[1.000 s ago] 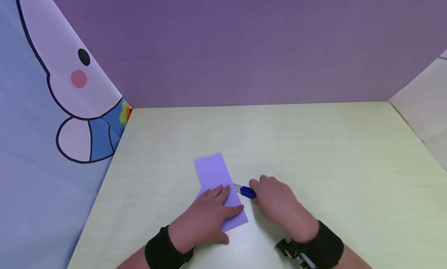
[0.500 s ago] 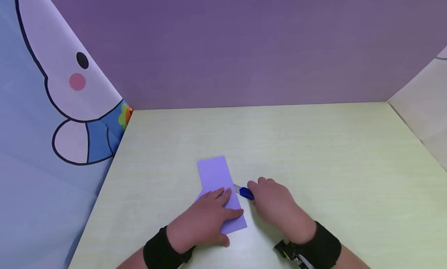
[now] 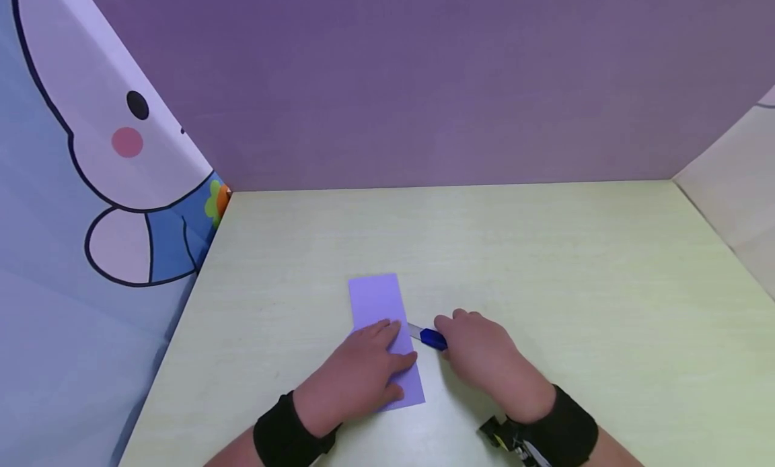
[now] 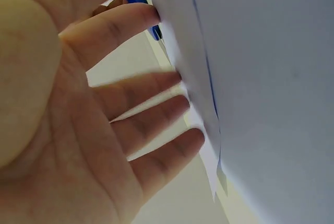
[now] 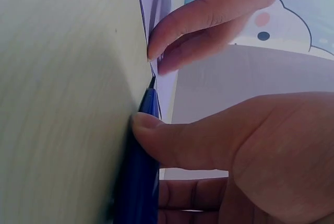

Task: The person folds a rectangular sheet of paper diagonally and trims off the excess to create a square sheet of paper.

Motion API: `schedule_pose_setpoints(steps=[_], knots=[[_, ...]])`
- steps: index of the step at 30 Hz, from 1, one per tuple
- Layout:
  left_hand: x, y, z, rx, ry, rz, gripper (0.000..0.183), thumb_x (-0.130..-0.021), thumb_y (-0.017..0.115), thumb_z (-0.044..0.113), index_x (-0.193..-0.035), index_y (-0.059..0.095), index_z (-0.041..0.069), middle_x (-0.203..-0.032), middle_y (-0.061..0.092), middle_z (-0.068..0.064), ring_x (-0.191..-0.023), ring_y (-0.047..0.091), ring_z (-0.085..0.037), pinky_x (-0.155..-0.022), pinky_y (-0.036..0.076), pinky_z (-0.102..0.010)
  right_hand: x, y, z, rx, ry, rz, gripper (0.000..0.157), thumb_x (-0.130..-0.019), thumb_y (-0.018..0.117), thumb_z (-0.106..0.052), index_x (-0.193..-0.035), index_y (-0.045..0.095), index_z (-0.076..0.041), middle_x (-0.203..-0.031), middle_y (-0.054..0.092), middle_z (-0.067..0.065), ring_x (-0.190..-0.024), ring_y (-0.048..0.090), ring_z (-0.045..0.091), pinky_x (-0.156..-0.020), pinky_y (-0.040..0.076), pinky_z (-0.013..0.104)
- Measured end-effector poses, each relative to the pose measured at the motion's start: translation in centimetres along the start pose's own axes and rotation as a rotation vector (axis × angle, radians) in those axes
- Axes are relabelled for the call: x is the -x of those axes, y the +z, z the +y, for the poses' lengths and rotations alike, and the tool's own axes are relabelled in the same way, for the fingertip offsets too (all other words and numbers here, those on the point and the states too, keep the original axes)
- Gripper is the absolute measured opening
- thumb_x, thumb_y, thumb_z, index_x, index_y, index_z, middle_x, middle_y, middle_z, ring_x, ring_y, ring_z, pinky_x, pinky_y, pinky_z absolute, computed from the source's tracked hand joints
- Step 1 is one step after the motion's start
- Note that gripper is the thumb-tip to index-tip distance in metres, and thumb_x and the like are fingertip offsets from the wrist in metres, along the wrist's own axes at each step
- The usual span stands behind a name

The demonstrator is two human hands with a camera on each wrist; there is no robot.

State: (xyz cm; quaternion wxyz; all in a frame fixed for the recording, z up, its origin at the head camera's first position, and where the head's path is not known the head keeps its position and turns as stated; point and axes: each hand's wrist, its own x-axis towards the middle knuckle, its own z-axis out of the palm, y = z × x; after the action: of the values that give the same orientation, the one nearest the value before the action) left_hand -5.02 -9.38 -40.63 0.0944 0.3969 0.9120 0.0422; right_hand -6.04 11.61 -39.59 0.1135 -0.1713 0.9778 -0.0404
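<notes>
A folded sheet of purple paper (image 3: 375, 299) lies on the table before me. My left hand (image 3: 357, 376) presses on its lower half, fingers spread. The left wrist view shows the straight fingers (image 4: 163, 158) with their tips down on the sheet. In my right hand (image 3: 481, 356) I grip a blue utility knife (image 3: 433, 339), its blade (image 3: 414, 330) reaching the paper's right edge. The right wrist view has the thumb (image 5: 151, 130) along the knife's body and the blade tip at the paper's fold, close to the left fingertips. Part of the handle is hidden in the palm.
The pale wood-grain table (image 3: 545, 252) spreads around the paper. A purple panel (image 3: 424, 83) stands along its back edge, a cartoon-printed sheet (image 3: 54, 319) on the left and a white panel (image 3: 739, 164) on the right. Dark bands (image 3: 554, 426) wrap both wrists.
The paper has turned a little clockwise, its top end swinging right and its lower end left. My left hand's thumb has drawn in over the sheet. The knife stays at the right edge.
</notes>
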Motion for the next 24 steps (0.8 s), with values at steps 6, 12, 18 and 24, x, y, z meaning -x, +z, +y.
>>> schedule_pose_setpoints(steps=[6,12,18,24], knots=[[0.04,-0.07,-0.06,0.043,0.003,-0.033,0.046,-0.089,0.069,0.033,-0.135,0.061,0.026,-0.15,0.042,-0.017,-0.141,0.033,-0.034,-0.114,0.031,-0.042,0.19,-0.22,0.09,0.002,-0.006,0.0,0.021,-0.086,0.074,-0.021,-0.097,0.059,-0.013,-0.078,0.051,0.003,-0.07,0.05,0.02,-0.056,0.045,0.034],[-0.14,-0.09,0.05,0.029,0.005,-0.035,0.047,-0.089,0.07,0.031,-0.135,0.061,0.027,-0.15,0.042,-0.018,-0.141,0.033,-0.033,-0.114,0.032,-0.043,-0.03,0.09,0.17,0.004,-0.004,0.025,0.021,-0.087,0.073,-0.021,-0.1,0.059,-0.011,-0.079,0.051,0.004,-0.071,0.049,0.021,-0.055,0.045,0.034],[-0.19,-0.03,0.16,0.026,-0.005,-0.04,0.048,-0.088,0.07,0.03,-0.135,0.061,0.027,-0.15,0.042,-0.018,-0.141,0.033,-0.033,-0.114,0.032,-0.043,0.07,0.03,0.21,0.001,0.015,0.012,0.02,-0.087,0.073,-0.02,-0.099,0.059,-0.011,-0.078,0.05,0.004,-0.071,0.049,0.021,-0.055,0.045,0.034],[-0.16,0.02,0.04,0.023,0.0,-0.041,0.049,-0.087,0.071,0.031,-0.135,0.061,0.026,-0.15,0.041,-0.017,-0.142,0.031,-0.032,-0.114,0.031,-0.043,-0.1,0.03,0.1,-0.008,0.01,0.046,0.021,-0.087,0.073,-0.021,-0.099,0.059,-0.01,-0.079,0.05,0.004,-0.071,0.049,0.021,-0.055,0.044,0.033]])
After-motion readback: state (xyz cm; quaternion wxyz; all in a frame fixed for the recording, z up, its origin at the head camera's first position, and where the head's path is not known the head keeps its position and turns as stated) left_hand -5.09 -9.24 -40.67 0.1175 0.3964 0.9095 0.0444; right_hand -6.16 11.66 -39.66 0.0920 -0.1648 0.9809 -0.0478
